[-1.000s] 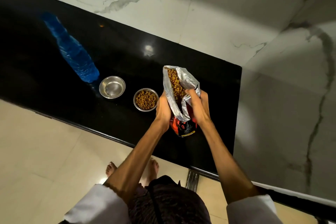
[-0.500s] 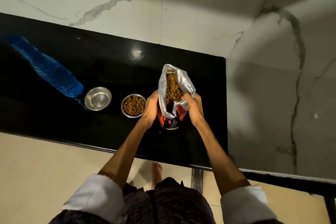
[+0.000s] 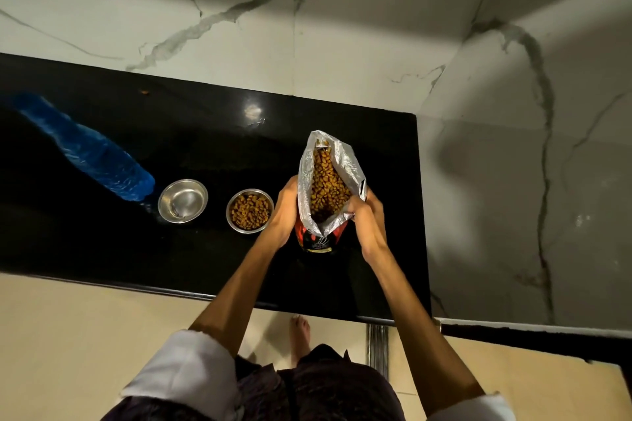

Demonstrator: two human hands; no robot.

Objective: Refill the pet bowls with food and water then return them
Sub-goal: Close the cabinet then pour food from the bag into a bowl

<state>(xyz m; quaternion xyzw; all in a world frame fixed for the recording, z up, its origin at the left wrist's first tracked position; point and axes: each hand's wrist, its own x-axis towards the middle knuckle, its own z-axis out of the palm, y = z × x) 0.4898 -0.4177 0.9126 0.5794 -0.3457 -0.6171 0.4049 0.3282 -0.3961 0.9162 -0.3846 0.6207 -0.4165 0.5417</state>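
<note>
Crinkly foil bag — round steel bowls.

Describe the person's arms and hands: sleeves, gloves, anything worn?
Both forearms are bare, with white sleeves pushed up near the elbows. The left hand and right hand wear no gloves; no rings, watch or bracelet are visible. Below is a dark patterned garment.

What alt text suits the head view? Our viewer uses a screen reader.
Both hands, left hand and right hand, hold an open kibble bag upright on a black counter, beside a kibble-filled bowl, an empty steel bowl and a blue bottle.
</note>
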